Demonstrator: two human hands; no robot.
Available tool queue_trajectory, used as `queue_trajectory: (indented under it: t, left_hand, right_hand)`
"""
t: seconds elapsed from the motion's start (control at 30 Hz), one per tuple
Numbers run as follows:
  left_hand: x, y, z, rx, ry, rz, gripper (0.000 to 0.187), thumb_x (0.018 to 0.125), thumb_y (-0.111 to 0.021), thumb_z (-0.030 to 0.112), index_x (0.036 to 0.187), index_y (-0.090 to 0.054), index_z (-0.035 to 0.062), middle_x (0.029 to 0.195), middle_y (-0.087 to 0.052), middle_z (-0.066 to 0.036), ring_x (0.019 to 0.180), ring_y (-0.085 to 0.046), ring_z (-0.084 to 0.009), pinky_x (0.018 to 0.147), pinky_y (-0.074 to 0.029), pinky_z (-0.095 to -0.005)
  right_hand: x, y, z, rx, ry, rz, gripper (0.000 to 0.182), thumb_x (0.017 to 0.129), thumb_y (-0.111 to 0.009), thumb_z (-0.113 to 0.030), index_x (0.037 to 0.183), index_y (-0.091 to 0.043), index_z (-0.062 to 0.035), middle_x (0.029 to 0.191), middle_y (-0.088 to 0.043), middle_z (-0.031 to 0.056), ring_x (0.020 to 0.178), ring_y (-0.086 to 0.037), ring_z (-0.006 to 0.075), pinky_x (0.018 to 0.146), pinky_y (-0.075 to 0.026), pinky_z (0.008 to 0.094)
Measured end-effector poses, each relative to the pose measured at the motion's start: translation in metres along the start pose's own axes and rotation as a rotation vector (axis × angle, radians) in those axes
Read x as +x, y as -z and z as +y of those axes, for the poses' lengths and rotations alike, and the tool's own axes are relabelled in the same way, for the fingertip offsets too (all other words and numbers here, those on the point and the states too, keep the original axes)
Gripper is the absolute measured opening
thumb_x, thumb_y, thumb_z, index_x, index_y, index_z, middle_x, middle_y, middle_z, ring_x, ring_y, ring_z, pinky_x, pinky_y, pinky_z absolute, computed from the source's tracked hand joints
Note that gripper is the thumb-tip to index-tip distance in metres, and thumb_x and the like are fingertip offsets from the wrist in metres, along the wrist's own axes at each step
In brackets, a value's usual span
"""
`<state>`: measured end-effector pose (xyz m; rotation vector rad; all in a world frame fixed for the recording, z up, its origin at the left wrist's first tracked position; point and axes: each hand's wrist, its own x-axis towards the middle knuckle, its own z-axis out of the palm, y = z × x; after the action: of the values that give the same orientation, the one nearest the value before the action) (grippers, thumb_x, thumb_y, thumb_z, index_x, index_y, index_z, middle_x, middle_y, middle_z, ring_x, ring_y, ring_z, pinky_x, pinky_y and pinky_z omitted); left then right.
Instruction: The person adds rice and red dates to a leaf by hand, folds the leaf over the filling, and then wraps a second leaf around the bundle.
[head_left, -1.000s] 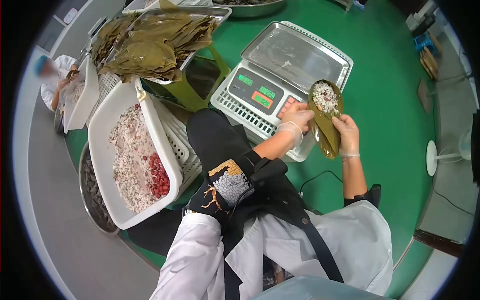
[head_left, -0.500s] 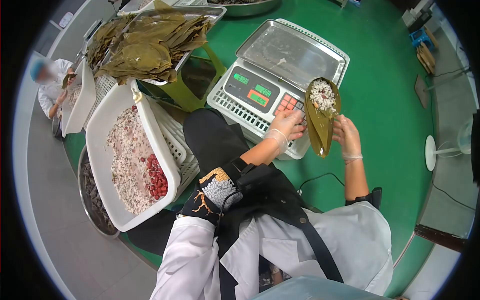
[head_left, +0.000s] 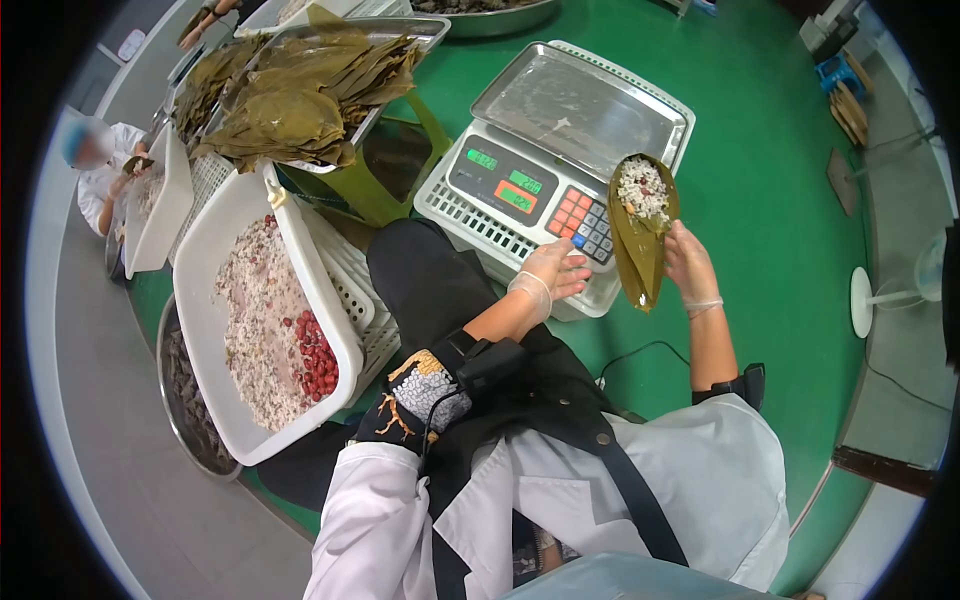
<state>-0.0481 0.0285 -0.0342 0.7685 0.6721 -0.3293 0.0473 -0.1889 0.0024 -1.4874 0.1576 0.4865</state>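
Rice mixed with a few red beans (head_left: 643,190) fills the upper hollow of a long folded leaf (head_left: 637,262). My right hand (head_left: 690,265), in a clear glove, pinches this leaf at its right edge, beside the front right corner of the white digital scale (head_left: 480,215). The scale's keypad (head_left: 582,222) shows between my two hands. Below the keypad is my gloved left hand (head_left: 553,272), open, palm partly up, fingers stretched toward the leaf but apart from it. The metal weighing pan (head_left: 570,105) lies beyond.
On my left a white tub (head_left: 345,350) holds rice mix and red dates (head_left: 315,365). Behind it, a metal tray (head_left: 425,38) carries stacked leaves (head_left: 290,110) on a green stool (head_left: 425,150). A co-worker (head_left: 105,180) handles something at another white tub (head_left: 155,230).
My left hand has drawn back left and down from the keypad, uncovering it. The filled leaf and my right hand have barely moved. Another person's arm has come in at the top left.
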Motion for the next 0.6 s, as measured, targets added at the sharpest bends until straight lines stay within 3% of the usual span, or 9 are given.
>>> queue_trajectory:
  t: [0.07,0.1,0.17,0.3,0.4,0.47,0.6]
  left_hand:
    - [0.004,0.003,0.001,-0.013,0.006,0.003,0.041,0.093,-0.051,0.033,0.123,-0.043,0.0074,0.108,-0.058,-0.01,0.094,-0.063,-0.0259,0.072,-0.053,-0.035]
    - [0.005,0.003,0.003,-0.013,0.0,-0.009,0.048,0.091,-0.053,0.034,0.127,-0.042,0.0047,0.118,-0.055,-0.015,0.105,-0.058,-0.0304,0.086,-0.049,-0.041]
    - [0.0,-0.004,0.009,-0.014,-0.009,0.004,0.05,0.091,-0.053,0.034,0.128,-0.04,0.0028,0.118,-0.054,-0.015,0.105,-0.058,-0.03,0.085,-0.049,-0.0403]
    - [0.001,-0.009,0.016,-0.036,-0.027,-0.042,0.054,0.092,-0.052,0.037,0.129,-0.038,0.0001,0.12,-0.053,-0.016,0.105,-0.058,-0.0298,0.086,-0.05,-0.0403]
    - [0.007,-0.013,0.015,-0.08,-0.034,-0.089,0.056,0.093,-0.051,0.038,0.13,-0.037,-0.0018,0.123,-0.051,-0.017,0.107,-0.057,-0.0303,0.089,-0.049,-0.0408]
    - [0.027,-0.013,0.004,-0.141,-0.038,-0.244,0.053,0.094,-0.044,0.043,0.129,-0.041,0.0039,0.124,-0.052,-0.014,0.11,-0.056,-0.028,0.093,-0.046,-0.0414]
    - [0.023,-0.038,0.01,-0.241,-0.052,-0.297,0.05,0.097,-0.037,0.043,0.128,-0.044,0.0051,0.126,-0.052,-0.013,0.109,-0.056,-0.0253,0.095,-0.046,-0.0403]
  right_hand:
    - [0.003,-0.006,0.001,0.029,0.062,-0.089,0.05,0.088,-0.061,-0.04,0.116,-0.052,0.0012,0.11,-0.06,0.0104,0.094,-0.059,0.0166,0.081,-0.047,0.0307]
    - [0.012,-0.003,0.005,0.025,0.057,-0.105,0.046,0.088,-0.062,-0.035,0.115,-0.053,0.0013,0.108,-0.061,0.0097,0.094,-0.059,0.016,0.081,-0.047,0.0296]
    - [0.012,-0.011,-0.002,0.086,0.043,-0.097,0.034,0.087,-0.064,-0.019,0.111,-0.054,0.0021,0.106,-0.062,0.0098,0.094,-0.06,0.0163,0.083,-0.048,0.0283]
    - [0.013,-0.013,-0.008,0.191,0.017,-0.176,0.029,0.086,-0.061,-0.006,0.113,-0.055,0.0028,0.108,-0.064,0.0099,0.098,-0.061,0.0179,0.091,-0.047,0.0317]
    - [0.005,-0.016,-0.015,0.209,0.013,-0.205,0.028,0.085,-0.06,-0.005,0.112,-0.055,0.0033,0.107,-0.063,0.0101,0.098,-0.061,0.0181,0.088,-0.047,0.0306]
    - [-0.004,-0.018,-0.014,0.216,-0.005,-0.222,0.03,0.085,-0.06,-0.005,0.113,-0.054,0.0032,0.107,-0.063,0.0098,0.098,-0.06,0.0179,0.088,-0.047,0.0307]
    - [-0.031,-0.039,-0.016,0.223,-0.056,-0.3,0.031,0.085,-0.06,-0.005,0.115,-0.054,0.0029,0.109,-0.063,0.009,0.098,-0.06,0.0172,0.089,-0.047,0.0302]
